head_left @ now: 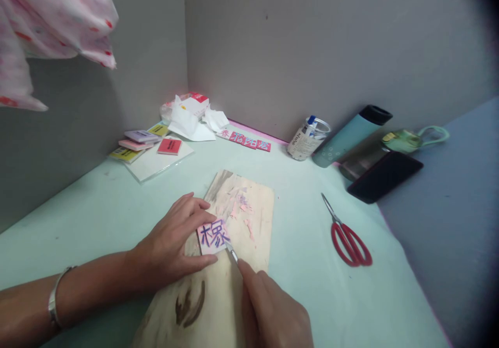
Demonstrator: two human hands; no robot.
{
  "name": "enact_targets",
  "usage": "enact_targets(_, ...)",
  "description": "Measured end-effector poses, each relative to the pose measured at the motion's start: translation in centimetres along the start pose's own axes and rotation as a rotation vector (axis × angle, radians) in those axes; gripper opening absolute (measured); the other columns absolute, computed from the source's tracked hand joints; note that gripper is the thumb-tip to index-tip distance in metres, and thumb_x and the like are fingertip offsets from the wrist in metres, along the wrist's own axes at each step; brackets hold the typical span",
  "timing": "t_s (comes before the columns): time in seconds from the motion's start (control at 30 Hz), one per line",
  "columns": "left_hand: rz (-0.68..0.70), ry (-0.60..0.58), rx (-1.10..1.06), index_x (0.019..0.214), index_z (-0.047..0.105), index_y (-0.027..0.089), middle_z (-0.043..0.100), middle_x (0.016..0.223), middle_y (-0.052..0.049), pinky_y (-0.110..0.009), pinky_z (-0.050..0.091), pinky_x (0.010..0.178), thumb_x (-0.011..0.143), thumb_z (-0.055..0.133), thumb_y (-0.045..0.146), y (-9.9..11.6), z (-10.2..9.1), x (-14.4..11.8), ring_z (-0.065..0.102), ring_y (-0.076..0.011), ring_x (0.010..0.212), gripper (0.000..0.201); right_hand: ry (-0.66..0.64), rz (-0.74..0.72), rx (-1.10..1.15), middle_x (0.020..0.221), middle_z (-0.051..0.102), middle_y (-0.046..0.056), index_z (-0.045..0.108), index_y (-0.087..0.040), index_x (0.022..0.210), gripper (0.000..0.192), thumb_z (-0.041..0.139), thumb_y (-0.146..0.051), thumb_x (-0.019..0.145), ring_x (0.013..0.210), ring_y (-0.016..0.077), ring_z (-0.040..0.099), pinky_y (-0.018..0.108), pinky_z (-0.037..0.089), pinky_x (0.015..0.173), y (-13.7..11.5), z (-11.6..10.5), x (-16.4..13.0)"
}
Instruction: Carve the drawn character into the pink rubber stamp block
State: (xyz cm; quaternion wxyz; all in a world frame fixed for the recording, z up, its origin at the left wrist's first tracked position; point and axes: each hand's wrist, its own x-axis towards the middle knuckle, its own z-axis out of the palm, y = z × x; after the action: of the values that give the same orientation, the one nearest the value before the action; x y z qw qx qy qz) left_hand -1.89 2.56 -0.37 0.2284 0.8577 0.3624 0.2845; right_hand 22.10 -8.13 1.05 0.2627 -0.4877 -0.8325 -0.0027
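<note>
A thin square rubber carving block [212, 237] with a purple character on its pink-white face lies on a wooden board [257, 223]. My left hand [177, 239] grips its left side, with the index finger at the upper edge and the thumb at the lower edge. In my right hand [273, 304] is a slim carving knife [233, 253]. Its blade tip touches or nearly touches the block's lower right corner; I cannot tell which. Pink and purple shavings [244, 205] are scattered on the board beyond the block.
Red-handled scissors [351, 241] lie at the right. Behind them are a dark phone [385, 176], a teal bottle [346, 137] and a can [309, 139] holding tools. Several carved red pieces [249, 141], crumpled tissues [185, 119] and wrapped blocks [169, 146] lie along the back and left.
</note>
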Motion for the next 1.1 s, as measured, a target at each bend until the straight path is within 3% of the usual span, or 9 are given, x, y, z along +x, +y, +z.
enact_targets(0.2,-0.012,0.017,-0.019,0.121,0.055,0.024,0.049,0.122,-0.009,-0.053,0.040,0.109,0.085,0.073,0.033,0.1,0.2,-0.1,0.047,-0.0326,0.124,0.041,0.135,0.069,-0.018,0.071,0.067,0.004,0.059,-0.010,0.135,0.037,0.045,-0.011,0.100,0.057,0.0160,0.067,0.021,0.050,0.048,-0.8,1.3,-0.1)
enact_targets(0.33,-0.011,0.012,-0.026,0.123,0.053,0.025,0.048,0.121,-0.009,-0.055,0.036,0.113,0.086,0.073,0.032,0.1,0.3,-0.1,0.046,-0.0323,0.126,0.042,0.053,0.061,-0.018,0.077,0.070,0.006,0.054,-0.010,0.139,0.043,0.044,-0.006,0.098,0.062,0.0170,0.069,0.021,0.053,0.051,-0.4,0.9,-0.1)
enact_targets(0.47,-0.028,0.027,-0.041,0.122,0.054,0.025,0.048,0.124,-0.009,-0.052,0.040,0.110,0.086,0.073,0.031,0.0,0.2,-0.2,0.046,-0.0326,0.128,0.041,-0.030,0.039,0.075,0.085,0.074,0.009,0.055,-0.010,0.137,0.040,0.046,-0.014,0.098,0.070,0.0185,0.073,0.021,0.057,0.058,0.0,0.2,0.1)
enact_targets(0.63,-0.051,0.015,-0.072,0.122,0.056,0.026,0.049,0.126,-0.010,-0.050,0.043,0.110,0.084,0.074,0.031,-0.1,0.3,-0.4,0.045,-0.0344,0.132,0.043,-0.025,0.367,0.450,0.084,0.076,0.003,0.067,-0.021,0.118,0.028,0.044,-0.024,0.103,0.065,0.0149,0.072,0.018,0.056,0.059,-0.5,-0.4,1.2)
enact_targets(0.87,-0.051,-0.010,-0.103,0.124,0.056,0.027,0.047,0.129,-0.009,-0.049,0.045,0.109,0.083,0.075,0.029,-0.1,0.3,-0.4,0.042,-0.0342,0.136,0.045,-0.248,0.597,0.767,0.066,0.063,-0.001,0.070,-0.019,0.114,0.032,0.048,-0.040,0.104,0.059,0.0142,0.061,0.018,0.049,0.052,0.3,-2.1,2.3)
enact_targets(1.0,-0.056,-0.012,-0.104,0.123,0.057,0.026,0.048,0.128,-0.010,-0.049,0.046,0.108,0.083,0.075,0.030,0.0,0.1,-0.3,0.042,-0.0350,0.135,0.044,-0.237,0.578,0.716,0.067,0.063,-0.001,0.070,-0.019,0.114,0.031,0.047,-0.038,0.104,0.059,0.0143,0.062,0.019,0.050,0.052,0.3,-2.0,1.9)
enact_targets(1.1,-0.071,-0.007,-0.111,0.121,0.058,0.026,0.049,0.127,-0.010,-0.050,0.046,0.108,0.083,0.074,0.029,0.1,0.0,-0.3,0.043,-0.0351,0.135,0.042,-0.175,0.467,0.607,0.082,0.073,0.001,0.067,-0.022,0.120,0.026,0.050,-0.028,0.101,0.069,0.0149,0.070,0.020,0.057,0.063,0.0,-2.1,1.7)
